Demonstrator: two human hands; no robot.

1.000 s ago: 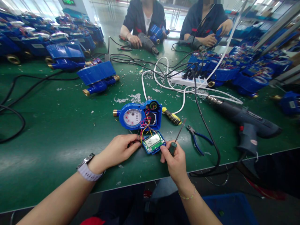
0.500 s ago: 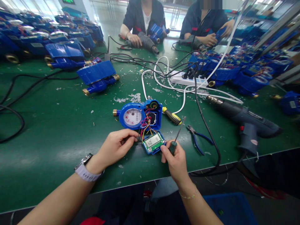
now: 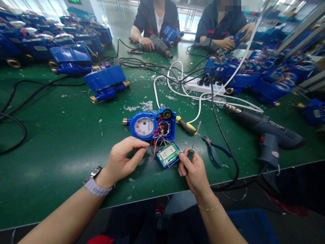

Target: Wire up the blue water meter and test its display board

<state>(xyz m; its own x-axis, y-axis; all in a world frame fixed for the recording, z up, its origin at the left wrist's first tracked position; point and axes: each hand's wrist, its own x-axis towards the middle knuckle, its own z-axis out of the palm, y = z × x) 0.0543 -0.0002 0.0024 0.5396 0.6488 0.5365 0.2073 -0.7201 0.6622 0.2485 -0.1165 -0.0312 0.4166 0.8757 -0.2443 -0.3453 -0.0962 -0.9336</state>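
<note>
A blue water meter lies with its housing uncovered, and several thin coloured wires run from it to a circuit board with a small display. Just left of the wires is my left hand, thumb and forefinger slightly apart with nothing visible between them. My right hand grips a screwdriver by its dark green handle, the shaft pointing up and away. Its thumb and forefinger are at the board's right edge; whether they touch it is hard to tell.
A yellow-and-black handle, blue-handled cutters and a heat gun lie to the right. Behind are a white power strip, tangled cables and another blue meter. More meters crowd both sides; two people work opposite.
My left fingers have come off the dark wire, drawing slightly back. My right hand has shifted a little right with the screwdriver, its thumb now at the board's edge. The board has turned slightly.
</note>
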